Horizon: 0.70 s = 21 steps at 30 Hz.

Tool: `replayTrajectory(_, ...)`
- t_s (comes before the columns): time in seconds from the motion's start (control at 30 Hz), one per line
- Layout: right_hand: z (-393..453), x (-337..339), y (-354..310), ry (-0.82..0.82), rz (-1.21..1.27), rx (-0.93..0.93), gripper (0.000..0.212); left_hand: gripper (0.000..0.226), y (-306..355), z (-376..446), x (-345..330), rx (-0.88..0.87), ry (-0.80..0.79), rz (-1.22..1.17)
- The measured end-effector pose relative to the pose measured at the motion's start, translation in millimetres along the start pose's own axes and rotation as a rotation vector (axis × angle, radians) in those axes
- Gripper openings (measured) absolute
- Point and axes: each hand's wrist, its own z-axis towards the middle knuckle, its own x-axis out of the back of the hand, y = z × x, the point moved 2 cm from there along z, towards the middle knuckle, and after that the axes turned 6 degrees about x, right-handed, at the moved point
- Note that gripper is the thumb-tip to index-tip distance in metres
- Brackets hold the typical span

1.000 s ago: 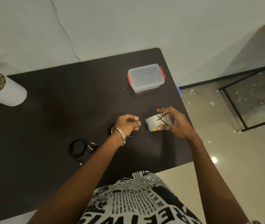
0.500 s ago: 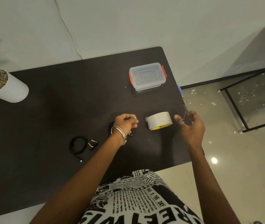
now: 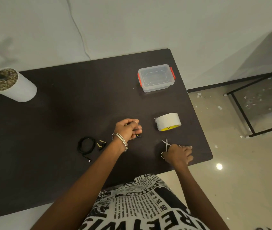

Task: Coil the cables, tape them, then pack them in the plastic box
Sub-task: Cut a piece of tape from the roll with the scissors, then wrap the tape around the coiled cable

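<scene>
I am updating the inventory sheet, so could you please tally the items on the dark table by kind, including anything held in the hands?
Cables: 2, one coil lying on the table, one in the left hand
Tape rolls: 1
Scissors: 1, under the right hand
Plastic boxes: 1
Plant pots: 1
Total: 6

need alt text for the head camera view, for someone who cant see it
Seen from above a dark table, a person's left hand grips a small black cable while the right hand rests on small metal scissors. Nearby sit a white tape roll, a lidded clear plastic box with red latches and a coiled black cable.
</scene>
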Motion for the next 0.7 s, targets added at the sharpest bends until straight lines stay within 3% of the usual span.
replayTrajectory(0.27, -21, 15, -22, 0.233, -0.158, 0.091, 0.026, 0.011, 5, -9, 31, -0.011, -0.04, 0.029)
replayTrajectory(0.37, -39, 36, -49, 0.329, 0.084, 0.398, 0.017, 0.011, 11, -13, 46, -0.039, -0.055, 0.053)
replayTrajectory(0.47, -65, 47, -95, 0.143, 0.75, 0.61, 0.011, 0.014, 15, -18, 61, -0.058, -0.07, 0.074)
replayTrajectory(0.5, -68, 45, -109, 0.08, 0.858, 0.632, 0.012, 0.014, 16, -19, 64, -0.06, -0.072, 0.08)
replayTrajectory(0.6, -79, 36, -141, -0.061, 0.868, 0.637, 0.004, 0.013, 20, -22, 81, -0.068, -0.055, 0.085)
replayTrajectory(0.7, -83, 32, -154, -0.189, 1.012, 0.588, 0.011, 0.012, 22, -22, 99, -0.099, -0.053, 0.115)
